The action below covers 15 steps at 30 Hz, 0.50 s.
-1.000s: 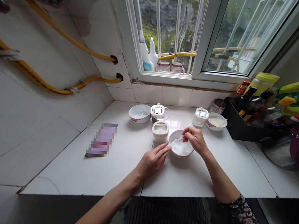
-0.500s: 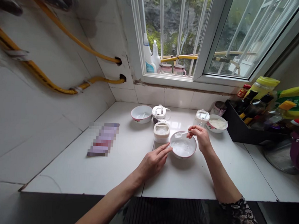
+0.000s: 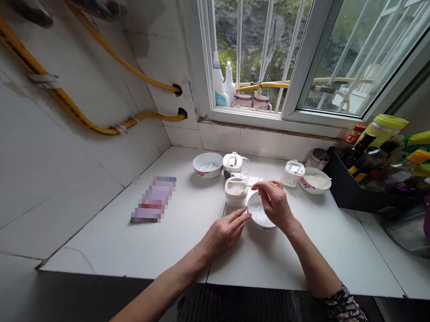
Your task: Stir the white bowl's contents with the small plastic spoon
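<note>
My right hand (image 3: 274, 202) is closed on the handle of a small white spoon (image 3: 247, 185). The spoon's head is at the open mouth of a white seasoning jar (image 3: 235, 198) with white contents. Below that hand is a white bowl (image 3: 258, 216) with a pinkish rim and some white stuff inside, its right part hidden by the hand. My left hand (image 3: 227, 231) grips the bowl's left rim between its fingertips, close in front of the jar.
Behind stand another bowl (image 3: 207, 165) and a dark-filled jar (image 3: 232, 165). At right are a lidded jar (image 3: 293, 173), a bowl of white food (image 3: 315, 180) and a black box (image 3: 364, 195) of bottles. A blurred purple packet (image 3: 154, 201) lies left on the counter (image 3: 105, 251).
My right hand has moved left with the spoon, from above the bowl to the mouth of the seasoning jar. My left hand stays at the bowl's rim. The view has shifted slightly.
</note>
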Each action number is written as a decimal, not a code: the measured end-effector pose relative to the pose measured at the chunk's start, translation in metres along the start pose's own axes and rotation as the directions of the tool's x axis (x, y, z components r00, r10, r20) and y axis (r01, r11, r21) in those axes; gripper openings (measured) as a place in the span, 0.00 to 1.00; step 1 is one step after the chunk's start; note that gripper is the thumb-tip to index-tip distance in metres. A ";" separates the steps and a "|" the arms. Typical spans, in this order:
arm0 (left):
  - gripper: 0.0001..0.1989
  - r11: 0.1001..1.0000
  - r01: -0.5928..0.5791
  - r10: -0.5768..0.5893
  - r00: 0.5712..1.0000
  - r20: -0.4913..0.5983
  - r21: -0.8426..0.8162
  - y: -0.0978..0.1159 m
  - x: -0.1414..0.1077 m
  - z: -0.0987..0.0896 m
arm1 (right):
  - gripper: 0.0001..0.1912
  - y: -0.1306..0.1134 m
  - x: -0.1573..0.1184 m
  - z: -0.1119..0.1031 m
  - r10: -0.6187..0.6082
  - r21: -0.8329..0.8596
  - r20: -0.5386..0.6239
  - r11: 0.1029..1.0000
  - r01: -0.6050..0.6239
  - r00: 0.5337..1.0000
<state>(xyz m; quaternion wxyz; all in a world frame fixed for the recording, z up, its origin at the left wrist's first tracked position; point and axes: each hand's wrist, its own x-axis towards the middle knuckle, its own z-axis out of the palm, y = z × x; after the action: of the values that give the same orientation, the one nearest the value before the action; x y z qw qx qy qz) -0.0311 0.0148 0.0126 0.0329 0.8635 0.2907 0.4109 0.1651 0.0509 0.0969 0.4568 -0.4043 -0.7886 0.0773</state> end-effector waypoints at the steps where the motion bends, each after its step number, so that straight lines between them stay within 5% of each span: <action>1: 0.21 1.000 0.000 0.000 1.000 -0.001 -0.002 0.000 0.000 0.000 | 0.09 0.001 0.000 -0.005 0.043 0.026 -0.037 0.999 -0.042 0.998; 4: 0.21 1.000 0.001 -0.001 1.000 -0.003 -0.009 0.001 0.001 -0.001 | 0.07 0.010 -0.001 -0.021 0.255 0.152 -0.099 0.959 -0.239 0.962; 8: 0.20 1.000 -0.008 0.007 1.000 -0.005 -0.015 0.002 0.001 -0.003 | 0.08 0.026 -0.008 -0.036 0.432 0.157 0.059 0.886 -0.436 0.900; 15: 0.20 1.000 -0.007 0.007 1.000 0.002 -0.013 0.002 0.001 -0.004 | 0.08 0.026 -0.012 -0.029 0.400 0.014 0.161 0.913 -0.408 0.902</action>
<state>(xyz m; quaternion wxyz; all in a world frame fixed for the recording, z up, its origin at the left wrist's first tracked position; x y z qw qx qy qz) -0.0324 0.0133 0.0168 0.0373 0.8647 0.2851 0.4119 0.2060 0.0524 0.0931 0.3777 -0.5407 -0.7187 0.2202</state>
